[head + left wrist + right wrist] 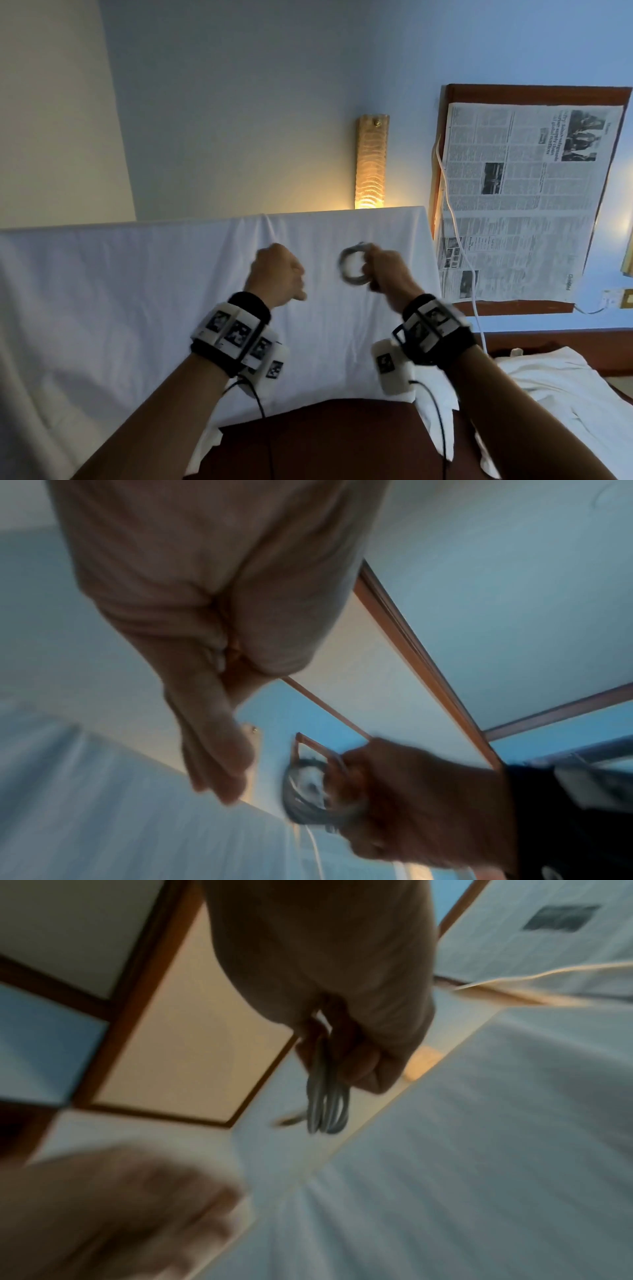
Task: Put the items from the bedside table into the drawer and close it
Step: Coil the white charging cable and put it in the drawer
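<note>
My right hand grips a coiled grey-white cable, held up in the air in front of a white sheet. The coil hangs below the curled fingers in the right wrist view, and it also shows blurred in the left wrist view as the coil. My left hand hovers beside it to the left, loosely curled and holding nothing. A wooden-rimmed surface lined with newspaper lies to the right; I cannot tell whether it is the drawer.
A long white cord runs across the newspaper toward a wall socket. A lit wall lamp glows above the sheet's edge. Dark brown wood lies below my wrists, with crumpled white cloth at the lower right.
</note>
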{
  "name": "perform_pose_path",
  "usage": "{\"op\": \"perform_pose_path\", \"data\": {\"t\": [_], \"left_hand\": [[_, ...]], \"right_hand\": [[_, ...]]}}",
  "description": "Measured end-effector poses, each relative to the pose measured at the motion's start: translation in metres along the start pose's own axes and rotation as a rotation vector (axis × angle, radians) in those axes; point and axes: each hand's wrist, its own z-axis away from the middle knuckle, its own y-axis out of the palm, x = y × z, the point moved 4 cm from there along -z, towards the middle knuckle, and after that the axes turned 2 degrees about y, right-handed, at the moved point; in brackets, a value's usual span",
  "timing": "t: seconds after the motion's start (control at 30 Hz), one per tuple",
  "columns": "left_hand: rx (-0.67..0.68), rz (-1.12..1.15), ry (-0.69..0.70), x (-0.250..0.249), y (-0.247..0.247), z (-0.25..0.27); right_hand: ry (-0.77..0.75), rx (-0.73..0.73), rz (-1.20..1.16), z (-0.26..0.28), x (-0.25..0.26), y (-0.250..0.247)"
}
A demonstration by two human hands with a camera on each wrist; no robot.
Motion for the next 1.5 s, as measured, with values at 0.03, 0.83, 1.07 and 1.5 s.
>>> {"op": "perform_pose_path", "data": {"t": [0.03, 0.83, 1.07, 1.5], "left_hand": [[-0.061, 0.004, -0.024, 0.011, -0.014, 0.000], [0.067, 0.095, 0.089, -0.019, 0.049, 0.027], [0.120, -0.001, -0.057, 0.002, 0.055, 0.032], [0.143, 0.529, -0.322, 0.075, 0.141, 0.089]], "right_hand": [[0.028, -0.096, -0.009, -0.007, -0.005, -0.022], [-0.061, 0.063, -0.019, 0.023, -0.017, -0.015], [-0.032, 0.172, -0.025, 0.031, -0.028, -0.001], [0.184, 0.303, -0.039, 0.089, -0.140, -0.019]]}}
